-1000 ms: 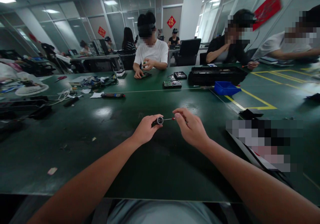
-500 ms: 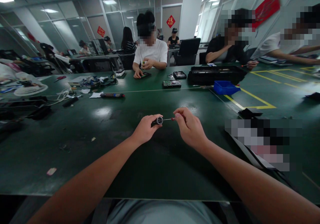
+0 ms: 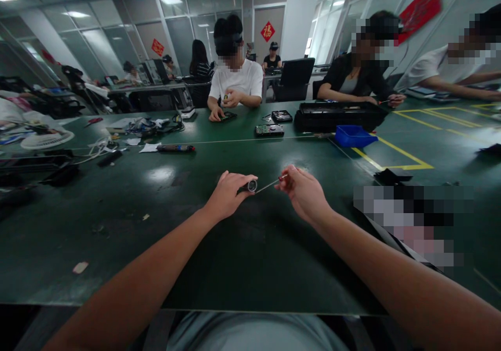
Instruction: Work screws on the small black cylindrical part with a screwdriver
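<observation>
My left hand [image 3: 224, 195] is closed around a small dark cylindrical part [image 3: 252, 185], its round, silvery-rimmed end facing me. Fingers hide most of its body. Pinched in my right hand [image 3: 306, 193] is a thin screwdriver [image 3: 268, 185] with a red handle, largely covered by the fingers. The shaft slants down to the left, and its tip is by the lower edge of the part's round end. Whether the tip touches the part, I cannot tell. Both hands are above the green table [image 3: 250, 267].
Across the table, hard drives [image 3: 269, 130] lie near a long black housing [image 3: 340, 117] and a blue bin [image 3: 355, 136]. A dark rod-shaped tool [image 3: 176, 148], cables and a white round grille [image 3: 47, 140] are to the left. Co-workers sit opposite; a blurred-out item lies right.
The screwdriver has gone from nearly level to slanted, its handle end raised. My right hand has shifted slightly right and turned. The cylindrical part has moved a little up and right.
</observation>
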A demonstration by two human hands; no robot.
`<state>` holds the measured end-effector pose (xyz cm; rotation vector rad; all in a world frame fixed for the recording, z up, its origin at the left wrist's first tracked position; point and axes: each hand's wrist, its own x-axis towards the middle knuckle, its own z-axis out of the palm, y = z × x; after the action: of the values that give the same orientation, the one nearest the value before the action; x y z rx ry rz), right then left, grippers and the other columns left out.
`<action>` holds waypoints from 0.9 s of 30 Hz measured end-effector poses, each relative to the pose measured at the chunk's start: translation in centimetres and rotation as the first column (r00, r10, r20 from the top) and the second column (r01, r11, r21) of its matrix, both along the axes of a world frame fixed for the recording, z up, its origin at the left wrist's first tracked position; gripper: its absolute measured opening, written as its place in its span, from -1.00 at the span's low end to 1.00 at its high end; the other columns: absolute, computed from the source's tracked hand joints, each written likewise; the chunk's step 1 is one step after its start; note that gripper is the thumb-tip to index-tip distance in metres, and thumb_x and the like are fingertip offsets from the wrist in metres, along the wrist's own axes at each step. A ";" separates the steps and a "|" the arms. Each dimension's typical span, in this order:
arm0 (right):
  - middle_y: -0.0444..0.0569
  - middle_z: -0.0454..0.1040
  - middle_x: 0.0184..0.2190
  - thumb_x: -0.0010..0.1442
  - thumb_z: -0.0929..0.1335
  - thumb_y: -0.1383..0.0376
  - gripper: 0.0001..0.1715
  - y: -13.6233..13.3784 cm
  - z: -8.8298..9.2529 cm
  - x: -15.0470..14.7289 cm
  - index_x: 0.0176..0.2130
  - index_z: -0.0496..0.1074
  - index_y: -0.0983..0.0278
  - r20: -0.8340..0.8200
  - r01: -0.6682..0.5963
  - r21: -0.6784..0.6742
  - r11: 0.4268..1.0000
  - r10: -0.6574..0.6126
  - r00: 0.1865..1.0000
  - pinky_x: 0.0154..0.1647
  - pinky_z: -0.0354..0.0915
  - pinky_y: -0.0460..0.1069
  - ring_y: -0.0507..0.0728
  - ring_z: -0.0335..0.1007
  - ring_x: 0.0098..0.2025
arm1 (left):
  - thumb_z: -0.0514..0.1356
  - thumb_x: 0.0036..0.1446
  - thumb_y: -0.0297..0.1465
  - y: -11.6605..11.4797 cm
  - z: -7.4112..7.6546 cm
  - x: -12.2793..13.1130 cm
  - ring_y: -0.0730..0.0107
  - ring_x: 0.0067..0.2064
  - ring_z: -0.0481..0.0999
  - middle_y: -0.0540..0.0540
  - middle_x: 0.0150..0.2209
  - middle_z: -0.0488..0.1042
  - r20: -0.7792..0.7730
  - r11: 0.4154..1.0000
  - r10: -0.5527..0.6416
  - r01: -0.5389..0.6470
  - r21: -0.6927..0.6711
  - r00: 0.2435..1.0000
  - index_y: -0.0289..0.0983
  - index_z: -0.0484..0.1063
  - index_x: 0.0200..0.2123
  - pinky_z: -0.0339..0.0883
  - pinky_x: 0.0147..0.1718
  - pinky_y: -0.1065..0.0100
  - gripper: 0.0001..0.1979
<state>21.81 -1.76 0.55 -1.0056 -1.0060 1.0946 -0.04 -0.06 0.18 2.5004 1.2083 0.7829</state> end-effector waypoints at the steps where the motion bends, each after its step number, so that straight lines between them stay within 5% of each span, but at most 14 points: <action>1: -0.10 0.42 -0.48 0.28 0.31 0.09 -0.71 0.1 -0.1 0.1 -0.34 0.40 0.24 0.012 0.011 -0.005 1.000 -0.011 1.000 -0.30 0.43 0.06 0.06 0.38 -0.47 | 0.17 0.29 -0.31 0.1 0.0 -0.1 0.16 0.17 0.37 -0.07 0.09 0.47 -0.009 1.000 0.006 -0.006 -0.007 1.000 -0.07 0.37 0.15 -0.13 0.32 -0.18 -0.64; 5: -0.08 0.47 -0.40 0.31 0.28 0.06 -0.70 -0.1 -0.3 0.3 -0.27 0.39 0.23 0.194 0.087 0.104 0.991 -0.106 0.975 -0.32 0.38 0.03 0.08 0.42 -0.40 | 0.19 0.28 -0.26 0.1 -0.4 -0.1 0.13 0.13 0.39 -0.09 0.05 0.49 -0.009 0.999 0.022 -0.022 -0.038 1.000 -0.09 0.37 0.15 -0.06 0.29 -0.17 -0.62; 16: -0.04 0.53 -0.40 0.35 0.23 0.12 -0.73 -2.1 1.7 -0.5 -0.21 0.38 0.24 0.524 0.010 0.271 0.962 -0.157 0.837 -0.28 0.38 0.05 0.11 0.48 -0.36 | 0.23 0.26 -0.26 -0.3 -0.4 0.1 0.15 0.05 0.43 -0.07 -0.03 0.52 0.009 0.999 0.042 -0.042 -0.032 0.999 -0.11 0.37 0.14 0.08 0.21 -0.06 -0.61; 27: -0.04 0.55 -0.35 0.34 0.26 0.13 -0.76 -1.6 1.1 -0.3 -0.18 0.39 0.22 0.510 -0.079 0.217 0.973 -0.044 0.859 -0.19 0.40 0.08 0.14 0.54 -0.27 | 0.25 0.24 -0.33 -0.2 -0.4 0.0 0.18 0.07 0.43 -0.05 0.02 0.50 0.009 0.995 0.092 -0.092 0.030 0.996 -0.07 0.40 0.12 0.07 0.21 -0.05 -0.63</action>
<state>21.50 -3.35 1.68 -1.1223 -1.5398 0.7045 -0.06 -0.24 -0.21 2.4783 1.3271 0.8392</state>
